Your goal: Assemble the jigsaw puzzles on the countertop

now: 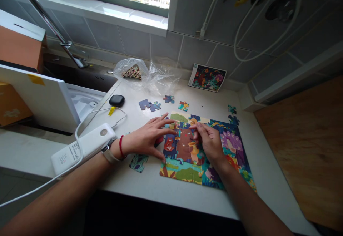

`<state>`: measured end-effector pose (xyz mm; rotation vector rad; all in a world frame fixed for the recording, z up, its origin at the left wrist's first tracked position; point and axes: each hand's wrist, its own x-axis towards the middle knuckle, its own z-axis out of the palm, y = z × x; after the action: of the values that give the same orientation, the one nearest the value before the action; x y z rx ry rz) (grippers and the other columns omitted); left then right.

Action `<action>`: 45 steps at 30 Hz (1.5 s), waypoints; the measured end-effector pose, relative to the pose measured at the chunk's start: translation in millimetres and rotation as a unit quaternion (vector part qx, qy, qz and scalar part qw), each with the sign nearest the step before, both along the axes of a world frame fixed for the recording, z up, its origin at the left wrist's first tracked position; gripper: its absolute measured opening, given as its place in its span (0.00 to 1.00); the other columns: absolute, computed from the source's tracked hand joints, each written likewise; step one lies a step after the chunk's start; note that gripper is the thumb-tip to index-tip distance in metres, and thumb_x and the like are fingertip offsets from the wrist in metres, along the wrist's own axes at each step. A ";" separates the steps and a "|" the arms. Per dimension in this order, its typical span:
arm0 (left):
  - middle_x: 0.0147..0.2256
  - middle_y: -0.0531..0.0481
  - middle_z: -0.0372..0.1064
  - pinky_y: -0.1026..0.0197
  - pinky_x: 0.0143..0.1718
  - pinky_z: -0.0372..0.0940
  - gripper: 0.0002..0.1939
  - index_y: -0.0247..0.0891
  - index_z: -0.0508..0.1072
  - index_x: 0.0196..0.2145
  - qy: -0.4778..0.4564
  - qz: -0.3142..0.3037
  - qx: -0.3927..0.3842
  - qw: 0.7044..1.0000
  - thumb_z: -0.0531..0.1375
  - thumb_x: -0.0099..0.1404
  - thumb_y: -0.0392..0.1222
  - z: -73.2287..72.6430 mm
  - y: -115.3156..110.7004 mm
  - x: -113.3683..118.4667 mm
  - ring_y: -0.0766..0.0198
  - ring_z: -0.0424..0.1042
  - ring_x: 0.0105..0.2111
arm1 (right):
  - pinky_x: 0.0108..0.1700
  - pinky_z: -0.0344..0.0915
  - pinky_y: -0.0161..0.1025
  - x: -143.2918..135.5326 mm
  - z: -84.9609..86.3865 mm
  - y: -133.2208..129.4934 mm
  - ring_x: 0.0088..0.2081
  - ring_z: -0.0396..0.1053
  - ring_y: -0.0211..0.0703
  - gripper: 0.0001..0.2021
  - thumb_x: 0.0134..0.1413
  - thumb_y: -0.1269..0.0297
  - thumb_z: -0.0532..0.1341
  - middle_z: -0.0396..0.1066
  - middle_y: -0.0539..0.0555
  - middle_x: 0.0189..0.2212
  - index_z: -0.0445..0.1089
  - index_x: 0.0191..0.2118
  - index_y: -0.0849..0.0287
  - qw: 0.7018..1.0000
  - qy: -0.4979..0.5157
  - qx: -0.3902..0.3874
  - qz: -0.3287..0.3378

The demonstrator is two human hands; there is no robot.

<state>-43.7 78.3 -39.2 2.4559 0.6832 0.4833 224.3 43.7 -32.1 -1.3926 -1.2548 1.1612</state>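
Note:
A colourful jigsaw puzzle (pixel 184 150) with a bear and a peacock lies mostly joined on the white counter. My left hand (pixel 150 136) is open, its fingers spread over the puzzle's left edge. Over the upper middle of the puzzle, my right hand (pixel 210 141) is closed, thumb and fingers drawn together; whether a piece is between them is hidden. A teal patterned piece (pixel 138 163) lies below my left hand, and a bit of red shows under its palm. Beyond the puzzle are loose blue pieces (pixel 145 104) and an orange-and-teal piece (pixel 183 106).
Dark teal pieces (pixel 232 109) lie at the back right. A picture card (pixel 207 78) leans at the wall beside a clear plastic bag (pixel 163 75). Left are a white power bank (pixel 83 148) with a cable, a black case (pixel 117 100), and boxes (pixel 20 46) over the sink (pixel 77 73).

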 end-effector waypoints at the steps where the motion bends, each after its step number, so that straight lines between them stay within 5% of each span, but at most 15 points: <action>1: 0.70 0.37 0.57 0.27 0.68 0.52 0.43 0.48 0.72 0.63 0.000 -0.002 0.003 1.000 0.76 0.54 0.63 1.1 -0.7 0.8 0.30 0.46 0.73 | 0.23 0.61 0.34 0.6 -0.7 1.1 0.20 0.62 0.36 0.25 0.62 0.38 0.62 0.67 0.48 0.19 0.80 0.33 0.57 1.000 0.022 -0.002 -0.015; 6: 0.67 0.38 0.62 0.32 0.67 0.55 0.34 0.45 0.76 0.57 0.011 -0.014 0.040 0.999 0.73 0.59 0.63 9.7 -4.9 5.4 0.35 0.59 0.68 | 0.22 0.59 0.34 2.0 -2.5 4.1 0.20 0.59 0.35 0.26 0.60 0.36 0.63 0.64 0.47 0.19 0.79 0.32 0.57 0.993 0.111 -0.011 -0.046; 11: 0.57 0.39 0.71 0.46 0.55 0.68 0.27 0.43 0.78 0.52 0.017 -0.029 0.059 0.998 0.70 0.63 0.62 14.9 -13.4 13.0 0.46 0.72 0.52 | 0.22 0.60 0.34 0.4 0.2 4.5 0.20 0.60 0.36 0.28 0.59 0.34 0.62 0.64 0.48 0.19 0.78 0.30 0.57 0.992 0.118 -0.018 -0.044; 21: 0.51 0.41 0.73 0.50 0.48 0.71 0.23 0.41 0.75 0.50 0.041 -0.015 0.079 0.996 0.69 0.66 0.58 9.7 -21.0 18.6 0.51 0.74 0.46 | 0.22 0.59 0.34 -0.5 0.7 4.5 0.20 0.60 0.35 0.29 0.55 0.32 0.64 0.64 0.48 0.18 0.78 0.28 0.57 0.990 0.128 -0.030 -0.040; 26: 0.58 0.38 0.69 0.47 0.54 0.72 0.35 0.39 0.64 0.63 0.021 0.009 0.064 0.998 0.71 0.65 0.53 8.6 -21.7 19.1 0.46 0.73 0.55 | 0.22 0.59 0.34 -0.4 -1.0 4.2 0.20 0.60 0.35 0.29 0.54 0.31 0.65 0.65 0.47 0.19 0.79 0.31 0.57 0.988 0.149 -0.030 -0.034; 31: 0.59 0.37 0.69 0.46 0.54 0.73 0.40 0.40 0.60 0.66 0.026 0.014 0.074 0.997 0.72 0.63 0.50 8.4 -22.7 19.5 0.45 0.74 0.56 | 0.23 0.58 0.34 -0.4 -4.2 4.9 0.20 0.59 0.35 0.26 0.55 0.35 0.66 0.65 0.47 0.18 0.80 0.31 0.57 0.986 0.163 -0.029 -0.036; 37: 0.58 0.35 0.70 0.44 0.51 0.72 0.48 0.38 0.57 0.68 0.051 0.019 0.091 0.994 0.72 0.61 0.61 7.8 -25.5 23.2 0.42 0.73 0.53 | 0.23 0.57 0.33 0.1 -5.5 5.5 0.20 0.59 0.34 0.25 0.53 0.37 0.69 0.66 0.47 0.18 0.81 0.31 0.58 0.979 0.195 -0.042 -0.034; 45: 0.51 0.43 0.73 0.50 0.45 0.71 0.29 0.41 0.71 0.57 0.074 0.007 0.117 0.990 0.70 0.65 0.55 12.1 -28.5 27.6 0.50 0.71 0.45 | 0.23 0.56 0.32 -1.3 -3.9 5.9 0.19 0.60 0.33 0.26 0.51 0.36 0.70 0.66 0.48 0.17 0.81 0.30 0.59 0.980 0.193 -0.044 -0.038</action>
<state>-16.2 49.8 -27.1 2.7304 0.7403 0.4079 223.0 49.6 -36.0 -1.1936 -0.8785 1.3697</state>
